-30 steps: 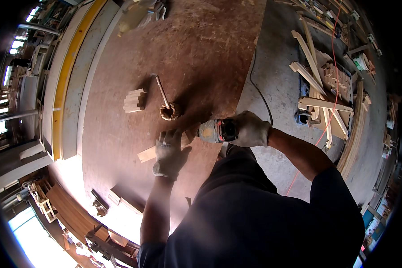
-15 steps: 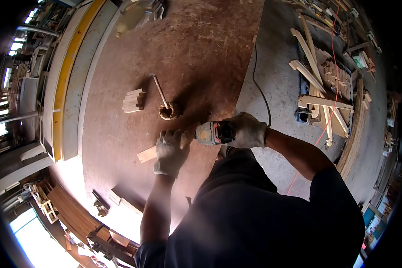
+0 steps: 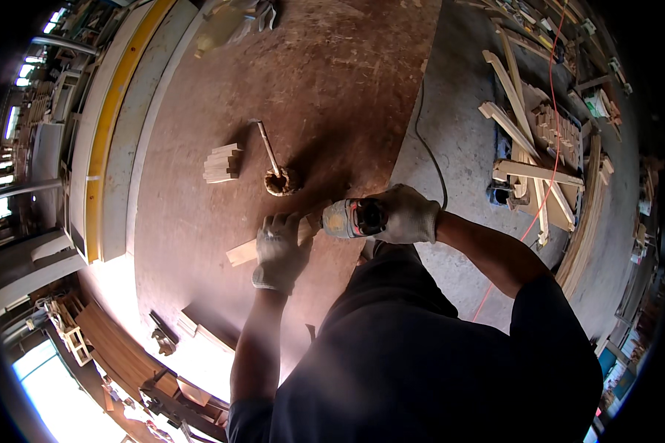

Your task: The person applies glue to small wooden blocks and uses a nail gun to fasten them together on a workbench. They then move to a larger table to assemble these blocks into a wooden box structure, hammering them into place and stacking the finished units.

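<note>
Head view: gloved left hand (image 3: 279,251) presses flat on a pale wood strip (image 3: 244,252) lying on the brown counter (image 3: 332,88). Gloved right hand (image 3: 406,214) has its grip closed around a power tool (image 3: 351,218), nose touching the strip's near end. Black cord (image 3: 425,144) trails away. Brush (image 3: 273,166) and stacked wood blocks (image 3: 223,163) lie just beyond, apart.

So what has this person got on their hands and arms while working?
Both hands wear light grey knitted work gloves, dusty and worn, with ribbed cuffs ending at the wrists: the left hand and the right hand. The forearms are bare from glove cuff up. Short dark sleeves of a dark T-shirt cover the upper arms. No watch or bands show.
</note>
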A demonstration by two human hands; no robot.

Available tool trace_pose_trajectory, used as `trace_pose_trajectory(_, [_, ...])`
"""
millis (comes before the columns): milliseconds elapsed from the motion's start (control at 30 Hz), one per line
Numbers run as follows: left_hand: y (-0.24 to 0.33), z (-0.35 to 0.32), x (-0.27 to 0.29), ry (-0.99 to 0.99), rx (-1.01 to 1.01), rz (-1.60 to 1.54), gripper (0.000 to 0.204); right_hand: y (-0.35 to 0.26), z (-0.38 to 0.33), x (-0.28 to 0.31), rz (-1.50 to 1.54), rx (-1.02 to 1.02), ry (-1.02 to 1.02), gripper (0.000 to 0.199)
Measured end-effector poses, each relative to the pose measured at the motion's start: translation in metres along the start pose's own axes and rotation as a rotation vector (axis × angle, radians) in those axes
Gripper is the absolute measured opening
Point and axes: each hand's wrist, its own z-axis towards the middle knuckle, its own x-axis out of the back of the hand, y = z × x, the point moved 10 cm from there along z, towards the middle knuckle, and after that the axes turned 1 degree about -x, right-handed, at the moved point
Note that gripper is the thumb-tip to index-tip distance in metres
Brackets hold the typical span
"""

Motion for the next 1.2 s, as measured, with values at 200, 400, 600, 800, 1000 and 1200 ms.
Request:
trace_pose_trajectory(200, [0.001, 0.005, -0.002, -0.02, 0.033, 0.013, 0.045, 0.002, 0.003, -0.003, -0.03, -0.025, -0.039, 0.042])
trace_pose_trajectory(400, [-0.001, 0.006, -0.002, -0.028, 0.053, -0.012, 0.043, 0.002, 0.005, -0.005, -0.048, -0.024, -0.06, 0.043])
trace_pose_trajectory(600, [-0.005, 0.007, -0.005, -0.023, 0.061, -0.038, 0.044, -0.003, 0.008, 0.0, -0.006, -0.002, -0.003, 0.045])
trace_pose_trajectory(800, [-0.006, 0.007, -0.005, -0.023, 0.068, -0.037, 0.045, -0.004, 0.008, -0.001, -0.025, 0.007, -0.02, 0.039])
trace_pose_trajectory(1000, [-0.007, 0.007, -0.005, -0.025, 0.073, -0.049, 0.045, -0.004, 0.008, -0.003, -0.078, -0.004, -0.041, 0.038])
trace_pose_trajectory(1200, [-0.007, 0.007, -0.006, -0.029, 0.076, -0.042, 0.046, 0.0, 0.009, -0.004, -0.064, -0.051, -0.057, 0.049])
